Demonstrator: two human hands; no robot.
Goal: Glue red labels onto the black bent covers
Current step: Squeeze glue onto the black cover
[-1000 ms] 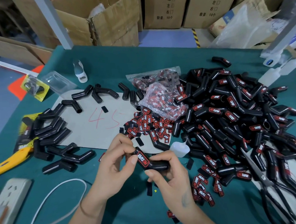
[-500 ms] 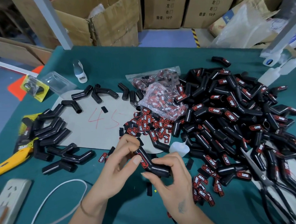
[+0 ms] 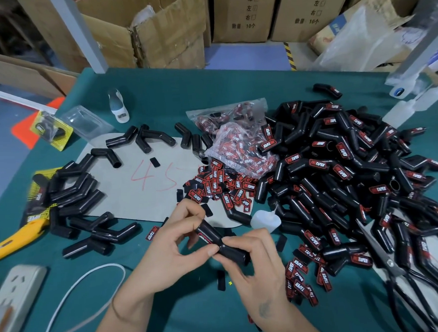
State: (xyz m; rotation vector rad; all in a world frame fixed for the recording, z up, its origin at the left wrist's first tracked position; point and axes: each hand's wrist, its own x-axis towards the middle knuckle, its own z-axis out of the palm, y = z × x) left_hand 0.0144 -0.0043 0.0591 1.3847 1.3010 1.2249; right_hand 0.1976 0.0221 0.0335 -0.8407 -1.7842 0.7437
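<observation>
Both hands pinch one black bent cover (image 3: 220, 244) just above the green table (image 3: 185, 317): left hand (image 3: 174, 247) on the upper leg bearing the red label (image 3: 204, 239), right hand (image 3: 258, 262) on the lower leg. Its long axis slants toward the right; the labelled pile (image 3: 352, 169) lies nearer the right hand.

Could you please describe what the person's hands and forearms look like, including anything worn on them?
Both forearms are bare, with no sleeves or gloves. The left hand has a thin band at its wrist. The right hand carries a small dark smudge or mark on its back. No rings are visible.
</observation>
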